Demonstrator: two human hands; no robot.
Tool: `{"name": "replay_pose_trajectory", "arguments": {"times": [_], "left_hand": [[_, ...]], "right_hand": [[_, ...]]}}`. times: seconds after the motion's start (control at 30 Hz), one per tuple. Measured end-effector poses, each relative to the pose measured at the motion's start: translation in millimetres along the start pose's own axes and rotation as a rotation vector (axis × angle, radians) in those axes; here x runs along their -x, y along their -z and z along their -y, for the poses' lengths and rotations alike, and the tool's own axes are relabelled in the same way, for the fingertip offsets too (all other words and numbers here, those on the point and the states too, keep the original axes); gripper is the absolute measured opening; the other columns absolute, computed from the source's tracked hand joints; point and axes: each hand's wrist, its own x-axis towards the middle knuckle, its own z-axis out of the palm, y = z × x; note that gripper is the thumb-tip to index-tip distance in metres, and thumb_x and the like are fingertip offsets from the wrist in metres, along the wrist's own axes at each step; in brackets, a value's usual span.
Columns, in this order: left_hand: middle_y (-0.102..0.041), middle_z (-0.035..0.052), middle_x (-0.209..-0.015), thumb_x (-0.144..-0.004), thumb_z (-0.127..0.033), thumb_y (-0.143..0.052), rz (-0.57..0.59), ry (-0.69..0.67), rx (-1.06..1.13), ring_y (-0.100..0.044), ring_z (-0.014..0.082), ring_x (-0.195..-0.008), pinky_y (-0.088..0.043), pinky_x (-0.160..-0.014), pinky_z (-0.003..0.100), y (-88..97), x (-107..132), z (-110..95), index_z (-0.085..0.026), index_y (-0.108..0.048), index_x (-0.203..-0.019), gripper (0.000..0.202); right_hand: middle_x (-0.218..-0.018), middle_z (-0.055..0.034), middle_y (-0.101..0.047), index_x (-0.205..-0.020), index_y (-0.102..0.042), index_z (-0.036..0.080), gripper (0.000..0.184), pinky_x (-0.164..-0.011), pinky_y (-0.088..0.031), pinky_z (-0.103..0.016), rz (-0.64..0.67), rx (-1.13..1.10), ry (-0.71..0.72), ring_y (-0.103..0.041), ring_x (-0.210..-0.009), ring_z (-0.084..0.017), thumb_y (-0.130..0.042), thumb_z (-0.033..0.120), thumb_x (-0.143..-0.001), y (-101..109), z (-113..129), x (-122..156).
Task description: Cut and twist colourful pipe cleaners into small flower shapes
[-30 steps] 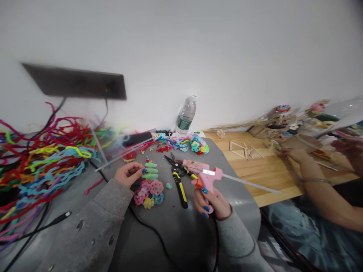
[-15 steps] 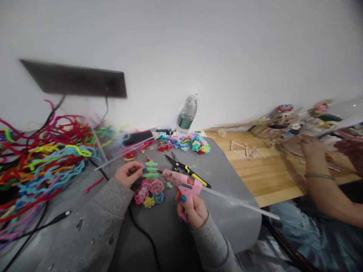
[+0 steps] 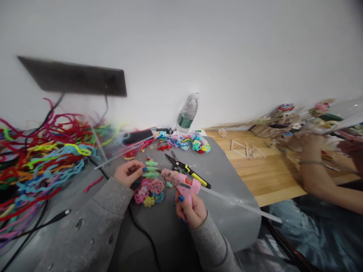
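My right hand (image 3: 191, 211) is wrapped round the handle of a pink hot glue gun (image 3: 185, 184), and a long clear glue stick (image 3: 238, 204) sticks out of its back. The gun's nozzle points left at a green pipe-cleaner piece (image 3: 151, 169) with several stacked loops. My left hand (image 3: 130, 173) pinches that piece at its left side. Whether the nozzle touches it I cannot tell. Just below lies a cluster of pink, yellow and blue pipe-cleaner flowers (image 3: 149, 192). Black and yellow pliers (image 3: 188, 169) rest behind the gun.
Colourful pipe cleaners (image 3: 51, 158) are heaped on the left, with black cables (image 3: 141, 230) nearby. A water bottle (image 3: 187, 113) stands against the wall beside small coloured flowers (image 3: 200, 142). Right, another person's arm (image 3: 314, 162) works over a wooden table (image 3: 255, 173) with thin wooden sticks (image 3: 246, 150).
The glue gun has shifted very slightly left and up. My left hand holds nearly the same place. The other person's arm has moved a little left.
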Motion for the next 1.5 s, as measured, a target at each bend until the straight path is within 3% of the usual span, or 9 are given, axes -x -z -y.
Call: {"name": "replay_pose_trajectory", "arguments": {"times": [0.2, 0.53, 0.8, 1.2, 1.5], "left_hand": [[-0.062, -0.0007, -0.056, -0.057, -0.043, -0.077, -0.003, -0.003, 0.002, -0.055, 0.0091, -0.050, -0.047, -0.047, 0.018, 0.0, 0, -1, -0.013, -0.065, -0.068, 0.034], [-0.061, -0.0014, -0.054, -0.057, -0.037, -0.077, -0.014, -0.018, -0.002, -0.053, 0.0081, -0.048, -0.045, -0.047, 0.016, -0.2, 0, -1, -0.013, -0.065, -0.067, 0.028], [-0.060, -0.0009, -0.054, -0.058, -0.040, -0.075, -0.001, -0.020, -0.025, -0.053, 0.0087, -0.048, -0.045, -0.047, 0.017, 0.4, 0, -1, -0.013, -0.065, -0.067, 0.029], [-0.061, 0.0000, -0.055, -0.059, -0.045, -0.074, 0.005, -0.045, -0.083, -0.054, 0.0108, -0.048, -0.043, -0.045, 0.019, 2.5, -2, 2, -0.015, -0.065, -0.069, 0.033], [-0.060, -0.0017, -0.054, -0.059, -0.041, -0.074, 0.005, -0.056, -0.073, -0.053, 0.0103, -0.048, -0.042, -0.048, 0.020, 1.4, -2, 0, -0.016, -0.064, -0.068, 0.029]], "right_hand": [[-0.033, 0.0081, -0.037, -0.071, -0.054, 0.015, 0.050, -0.032, -0.018, -0.017, 0.004, 0.024, 0.011, -0.028, -0.028, -0.004, -0.054, 0.065, -0.074, 2, -2, 0], [-0.035, 0.0082, -0.038, -0.084, -0.058, 0.014, 0.051, -0.032, -0.021, -0.019, 0.013, 0.046, 0.027, -0.027, -0.030, -0.005, -0.052, 0.064, -0.076, 4, -3, 0], [-0.035, 0.0084, -0.037, -0.073, -0.052, 0.017, 0.046, -0.033, -0.019, -0.019, 0.019, 0.050, 0.044, -0.026, -0.030, -0.005, -0.051, 0.063, -0.077, 6, -5, 0], [-0.035, 0.0088, -0.036, -0.071, -0.051, 0.018, 0.045, -0.033, -0.018, -0.020, 0.019, 0.019, 0.025, -0.026, -0.030, -0.006, -0.052, 0.063, -0.076, 6, -2, 1], [-0.037, 0.0091, -0.037, -0.085, -0.057, 0.014, 0.048, -0.035, -0.022, -0.019, 0.059, -0.020, 0.074, -0.028, -0.031, -0.006, -0.049, 0.061, -0.080, 9, 6, 2]]}}
